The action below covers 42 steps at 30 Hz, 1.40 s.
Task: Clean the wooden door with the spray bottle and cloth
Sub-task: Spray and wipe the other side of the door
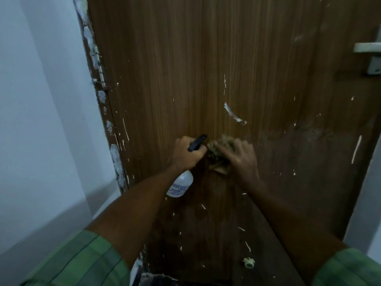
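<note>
Though its neck is hidden in the fist, the bottle (180, 185) shows a white, rounded plastic body with blurred blue print and a black nozzle; the left hand (186, 154) grips it before the door (206, 69). Just right, the blurred right hand (240, 156), fingers spread, presses a crumpled, frayed cloth (219, 150) against the streaky, paint-flecked wood. Far right, a pale handle (369, 51) is cut off.

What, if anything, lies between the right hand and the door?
The cloth. The right hand presses it against the door, so the palm is kept off the wood. The left hand holds the bottle beside it.
</note>
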Motion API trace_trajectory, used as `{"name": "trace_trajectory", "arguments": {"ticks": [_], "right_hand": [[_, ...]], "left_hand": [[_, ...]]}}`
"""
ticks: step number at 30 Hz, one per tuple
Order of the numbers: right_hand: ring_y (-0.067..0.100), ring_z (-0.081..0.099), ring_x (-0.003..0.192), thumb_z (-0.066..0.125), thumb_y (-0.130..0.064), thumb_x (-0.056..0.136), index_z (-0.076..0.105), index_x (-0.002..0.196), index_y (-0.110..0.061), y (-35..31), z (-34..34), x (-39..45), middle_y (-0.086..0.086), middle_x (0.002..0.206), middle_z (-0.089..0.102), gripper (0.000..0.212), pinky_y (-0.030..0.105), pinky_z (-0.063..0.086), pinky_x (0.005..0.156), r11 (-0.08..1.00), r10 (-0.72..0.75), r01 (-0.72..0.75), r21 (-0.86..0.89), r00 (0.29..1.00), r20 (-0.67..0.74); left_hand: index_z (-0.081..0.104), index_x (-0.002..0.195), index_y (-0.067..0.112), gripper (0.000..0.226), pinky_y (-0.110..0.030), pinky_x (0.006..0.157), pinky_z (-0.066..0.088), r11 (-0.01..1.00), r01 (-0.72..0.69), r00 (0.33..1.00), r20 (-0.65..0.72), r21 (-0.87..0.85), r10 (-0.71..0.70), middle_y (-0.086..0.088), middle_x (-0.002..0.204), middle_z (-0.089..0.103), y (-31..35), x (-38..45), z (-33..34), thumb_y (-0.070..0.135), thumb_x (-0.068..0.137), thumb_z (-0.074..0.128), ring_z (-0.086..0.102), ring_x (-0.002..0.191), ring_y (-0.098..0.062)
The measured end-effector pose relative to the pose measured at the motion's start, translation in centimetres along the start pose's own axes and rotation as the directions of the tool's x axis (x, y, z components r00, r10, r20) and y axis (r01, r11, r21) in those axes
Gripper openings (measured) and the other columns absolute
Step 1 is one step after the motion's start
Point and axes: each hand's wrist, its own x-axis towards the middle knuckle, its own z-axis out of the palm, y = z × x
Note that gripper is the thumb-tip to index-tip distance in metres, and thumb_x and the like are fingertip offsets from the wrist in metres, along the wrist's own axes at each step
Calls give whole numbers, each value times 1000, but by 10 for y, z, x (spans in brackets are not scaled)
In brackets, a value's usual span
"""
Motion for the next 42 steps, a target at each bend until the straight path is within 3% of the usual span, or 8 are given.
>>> {"name": "trace_trajectory", "arguments": {"ticks": [4, 10, 15, 20, 28, 34, 39, 42], "right_hand": [[32, 53, 107, 87, -48, 73, 57, 144, -29, 26, -5, -30, 15, 129, 52, 80, 46, 44, 86, 966, -229, 247, -80, 954, 192], [33, 51, 108, 63, -34, 86, 62, 139, -26, 30, -30, 23, 18, 128, 53, 54, 43, 41, 88, 959, 280, -283, -16, 953, -114], [30, 54, 109, 85, -49, 73, 61, 135, -30, 34, -34, -35, 11, 133, 50, 69, 45, 45, 91, 966, -192, 243, -87, 904, 383], [33, 56, 108, 87, -33, 75, 62, 135, -29, 64, -87, 42, 14, 128, 54, 65, 47, 44, 91, 984, 119, -99, -146, 984, 131], [30, 54, 106, 82, -12, 77, 59, 139, -30, 100, -110, 53, 12, 130, 48, 68, 44, 45, 88, 956, -49, 135, -262, 950, 308], [30, 52, 110, 84, -28, 80, 59, 138, -30, 85, -85, 15, 13, 132, 48, 64, 44, 52, 86, 985, 131, -112, -135, 981, 141], [29, 52, 114, 88, -38, 74, 54, 140, -31, 97, -62, -53, 11, 139, 44, 75, 45, 51, 92, 923, -253, 351, -157, 862, 439], [30, 55, 106, 86, -32, 77, 60, 136, -27, 118, -81, -25, 12, 131, 51, 65, 44, 48, 86, 952, -172, 226, -208, 953, 249]], "left_hand": [[66, 84, -9, 31, -40, 50, 49, 1000, -21, 999, 40, -16, 22, -27, 72, 65, 9, 0, 6, 18, 99, 71, 61, 55, -32], [66, 78, -3, 31, -46, 49, 52, 1000, -3, 1000, 19, -19, 3, -21, 67, 66, 21, -5, 19, 20, 97, 73, 63, 54, -36], [65, 74, -6, 34, -48, 53, 53, 998, 5, 1000, 7, -62, -4, -26, 68, 63, 38, -22, 30, 22, 93, 71, 61, 56, -42], [67, 73, -4, 34, -42, 51, 51, 997, 32, 998, 50, -64, -29, -24, 68, 66, 39, -25, 44, 23, 93, 74, 60, 51, -28], [63, 66, 19, 35, -29, 55, 40, 987, 50, 987, 145, 150, -72, 2, 61, 57, 42, -40, 88, 37, 93, 75, 54, 53, -16], [59, 64, 20, 36, -30, 55, 39, 997, 35, 997, 72, 65, -39, 4, 57, 52, 46, -27, 96, 32, 94, 74, 48, 50, -14], [64, 68, 13, 33, -37, 55, 48, 998, 65, 998, 1, -15, -64, -9, 61, 60, 56, -17, 103, 27, 97, 72, 58, 54, -27], [70, 79, 6, 27, -45, 57, 56, 992, 86, 996, -26, -96, -89, -20, 73, 70, 61, -12, 117, 25, 98, 71, 67, 60, -35]]}}
